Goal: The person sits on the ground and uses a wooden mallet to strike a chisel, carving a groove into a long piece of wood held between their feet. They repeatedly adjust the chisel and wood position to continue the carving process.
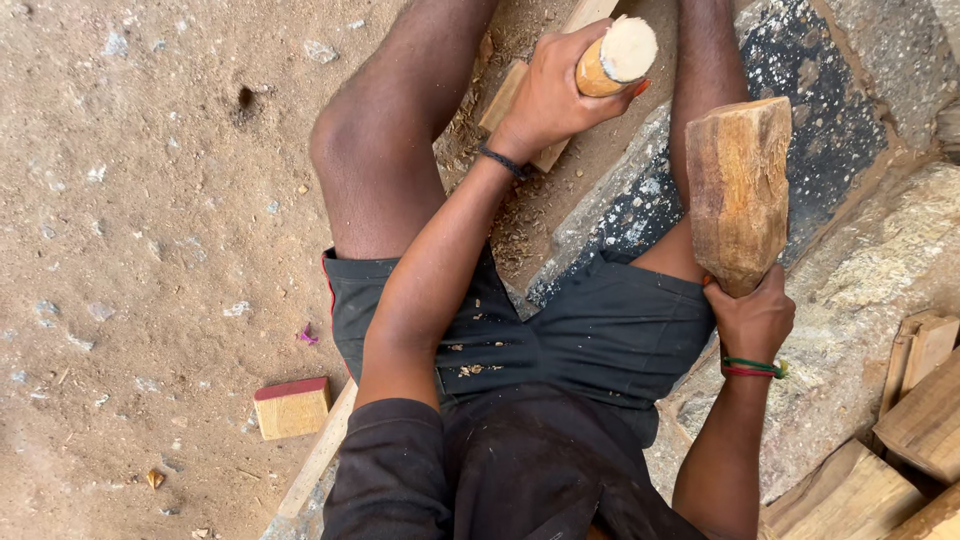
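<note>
Wooden chisel handle, round and pale-topped, stands clenched in the left hand over a plank; the right hand grips a raised brown wooden mallet. Few shavings lie about, so carving seems barely begun.

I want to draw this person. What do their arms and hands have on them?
Both arms are bare below short black sleeves. The left hand has a thin black wristband. The right hand has green and red bands on its wrist. No gloves.
</note>
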